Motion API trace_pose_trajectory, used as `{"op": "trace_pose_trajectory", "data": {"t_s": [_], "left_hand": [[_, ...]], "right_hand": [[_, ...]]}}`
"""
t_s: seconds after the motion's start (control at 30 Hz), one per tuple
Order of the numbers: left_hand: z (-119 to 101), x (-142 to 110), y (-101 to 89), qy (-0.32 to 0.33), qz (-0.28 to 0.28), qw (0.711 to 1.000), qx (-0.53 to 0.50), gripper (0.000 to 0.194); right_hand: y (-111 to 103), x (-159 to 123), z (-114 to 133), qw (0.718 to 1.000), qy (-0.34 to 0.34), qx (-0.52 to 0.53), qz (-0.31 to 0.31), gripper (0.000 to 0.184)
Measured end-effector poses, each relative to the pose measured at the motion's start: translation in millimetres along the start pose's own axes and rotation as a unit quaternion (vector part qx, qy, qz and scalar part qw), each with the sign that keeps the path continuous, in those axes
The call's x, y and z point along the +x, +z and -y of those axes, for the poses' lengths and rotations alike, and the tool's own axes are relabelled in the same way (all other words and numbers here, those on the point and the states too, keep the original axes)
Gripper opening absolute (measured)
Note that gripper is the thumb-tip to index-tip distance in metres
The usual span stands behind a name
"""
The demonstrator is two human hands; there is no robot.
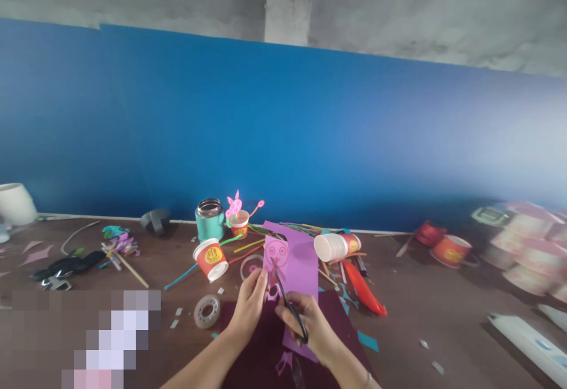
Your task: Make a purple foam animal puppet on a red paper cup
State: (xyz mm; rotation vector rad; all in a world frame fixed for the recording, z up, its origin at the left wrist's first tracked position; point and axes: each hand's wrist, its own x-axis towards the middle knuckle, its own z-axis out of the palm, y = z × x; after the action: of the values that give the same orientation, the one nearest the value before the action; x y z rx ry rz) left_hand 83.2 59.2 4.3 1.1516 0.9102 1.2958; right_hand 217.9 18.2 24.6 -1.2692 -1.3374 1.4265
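Between the fingers of my left hand (251, 299) is a piece of pink paper (277, 252) with a round face drawn on it in red. My right hand (312, 324) is closed around the handles of black-handled scissors (287, 303). Their blades point up and left, against the lower part of the drawn face. Whether the blades are apart I cannot tell. Beneath both hands lie a larger purple sheet (303, 283) and a dark maroon sheet (248, 356). A pink paper scrap (284, 363) rests below my hands.
Left of my hands are a tape roll (207, 311) and a tilted red paper cup (211, 260) with pipe cleaners. Behind stand a teal jar (209, 219) and a cup with a pink paper figure (234, 206). Stacked cups (332, 247) and a red packet (364, 288) lie to the right.
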Motion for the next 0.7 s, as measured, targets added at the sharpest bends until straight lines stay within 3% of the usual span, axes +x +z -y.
{"op": "trace_pose_trajectory", "data": {"t_s": [0.57, 0.7], "left_hand": [[-8.8, -0.5, -0.5, -0.007, -0.071, 0.997, -0.041, 0.042], [-14.6, -2.3, 0.9, 0.015, -0.016, 1.0, 0.011, 0.036]], "right_hand": [[0.5, -0.3, -2.7, 1.0, 0.012, 0.005, 0.004, 0.043], [-1.4, 1.6, -6.9, 1.0, 0.004, 0.003, 0.006, 0.042]]}}
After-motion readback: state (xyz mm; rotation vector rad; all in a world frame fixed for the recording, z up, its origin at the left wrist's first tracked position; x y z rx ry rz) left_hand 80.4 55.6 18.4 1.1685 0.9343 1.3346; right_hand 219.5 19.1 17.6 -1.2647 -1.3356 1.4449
